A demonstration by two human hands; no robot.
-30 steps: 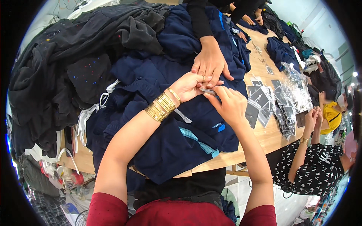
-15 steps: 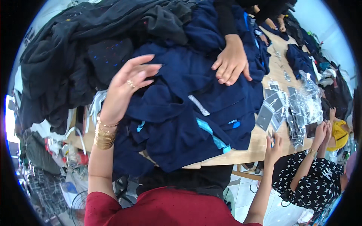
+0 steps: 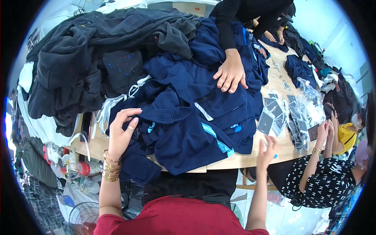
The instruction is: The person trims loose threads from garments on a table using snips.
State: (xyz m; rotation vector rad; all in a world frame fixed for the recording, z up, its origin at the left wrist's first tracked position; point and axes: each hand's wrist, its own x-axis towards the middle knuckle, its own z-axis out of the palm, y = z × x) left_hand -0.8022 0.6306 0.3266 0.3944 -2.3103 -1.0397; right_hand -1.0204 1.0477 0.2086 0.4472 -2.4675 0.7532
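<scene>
Navy trousers [image 3: 178, 147] with a gathered elastic waistband [image 3: 166, 114] and a light blue side stripe lie on the table in front of me. A white drawstring [image 3: 137, 86] shows beyond the waistband. My left hand [image 3: 124, 127], with rings and bracelets, reaches the waistband's left end; its fingers are stretched, thumb apart, fingertips at the cloth. Over the table's front edge, my right hand [image 3: 268, 150] is closed round small thread snips [image 3: 266, 145], mostly hidden and slightly blurred. A co-worker's hand [image 3: 232, 74] rests flat on the navy cloth farther back.
Dark grey, paint-speckled garments [image 3: 94, 51] are heaped at the far left. On the right of the wooden table [image 3: 250, 159] lie dark cards in clear sleeves [image 3: 273, 113] and clear plastic bags [image 3: 309, 100]. Another person's hands [image 3: 325, 131] work there. A fan [image 3: 84, 217] stands lower left.
My left hand has come down from above the cloth to the waistband. The waistband and drawstring now show plainly. My right hand stays closed near the table edge.
</scene>
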